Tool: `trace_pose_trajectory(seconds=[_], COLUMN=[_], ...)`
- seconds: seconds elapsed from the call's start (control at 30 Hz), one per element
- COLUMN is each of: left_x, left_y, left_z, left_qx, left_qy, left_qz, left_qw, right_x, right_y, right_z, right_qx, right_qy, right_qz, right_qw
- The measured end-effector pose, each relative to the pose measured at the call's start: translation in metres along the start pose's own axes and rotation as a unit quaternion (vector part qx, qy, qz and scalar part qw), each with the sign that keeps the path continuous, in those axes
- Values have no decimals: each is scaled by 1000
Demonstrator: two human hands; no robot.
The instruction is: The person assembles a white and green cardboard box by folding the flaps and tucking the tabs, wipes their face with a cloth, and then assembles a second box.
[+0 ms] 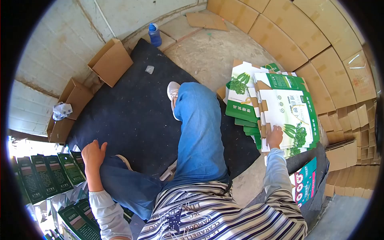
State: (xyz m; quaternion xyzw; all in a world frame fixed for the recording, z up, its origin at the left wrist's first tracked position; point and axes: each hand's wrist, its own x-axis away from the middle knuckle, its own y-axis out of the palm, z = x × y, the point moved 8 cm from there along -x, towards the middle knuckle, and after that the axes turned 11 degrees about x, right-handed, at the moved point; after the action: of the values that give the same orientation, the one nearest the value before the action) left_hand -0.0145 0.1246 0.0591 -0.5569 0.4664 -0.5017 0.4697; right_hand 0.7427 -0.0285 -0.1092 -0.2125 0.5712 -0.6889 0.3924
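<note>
Right hand touches the flat carton, its long green edge pointing forward-left.

Right hand — fingers on flattened white-green cartons — left hand bare.

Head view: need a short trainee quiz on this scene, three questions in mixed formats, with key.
1. True or false: the right hand is touching the pile of flat printed cartons.

2. Where is the blue bottle?
A) On top of the pile of flat printed cartons
B) Beside the right hand
C) Near the wall, at the far end of the black mat

3. Fill in the blank: the upright dark green boxes are nearer to the ____ hand.

Key: 1 true; 2 C; 3 left.
</note>
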Motion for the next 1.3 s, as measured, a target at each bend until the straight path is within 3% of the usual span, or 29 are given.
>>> trace_pose_trajectory(seconds=[0.17, 0.27, 0.37, 0.47, 0.67, 0.77, 0.83, 0.87, 0.93, 1.0, 1.1, 1.3], left_x=[4, 3, 1, -1, -4, -6, -6, -5, -3, -1, 1, 10], left_y=[-5, -2, 0, 0, -3, -2, -3, -5, -7, -10, -10, -12], left_z=[-1, -1, -2, -2, 2, 5, 6, 8, 9, 10, 7, 5], left_qx=[4, 1, -9, -11, -13, -13, -11, -9, -9, -11, -11, 43], left_qy=[-8, -7, -11, -8, -15, -4, 5, 9, 12, 11, 11, 32], left_qz=[10, 12, 11, 7, 2, 11, 17, 20, 23, 19, 27, 63], left_qw=[1000, 1000, 1000, 1000, 1000, 1000, 1000, 1000, 1000, 1000, 1000, 997], right_x=[-17, -27, -39, -52, -62, -71, -80, -81, -92, -105, -122, -140], right_y=[20, 16, 15, 16, 14, 38, 52, 38, -1, -43, -121, -277], right_z=[12, -3, -17, -27, -36, -38, -20, -24, 3, 22, 34, 22], right_qx=[27, 34, 17, 13, 33, 79, 108, 121, 136, 99, 65, -133], right_qy=[-13, -86, -85, -45, -58, -111, -171, -201, -118, -84, -71, -102], right_qz=[-50, 10, 4, -56, -117, -113, -21, 27, 20, 103, 146, 233], right_qw=[998, 996, 996, 997, 991, 984, 979, 972, 983, 986, 985, 958])
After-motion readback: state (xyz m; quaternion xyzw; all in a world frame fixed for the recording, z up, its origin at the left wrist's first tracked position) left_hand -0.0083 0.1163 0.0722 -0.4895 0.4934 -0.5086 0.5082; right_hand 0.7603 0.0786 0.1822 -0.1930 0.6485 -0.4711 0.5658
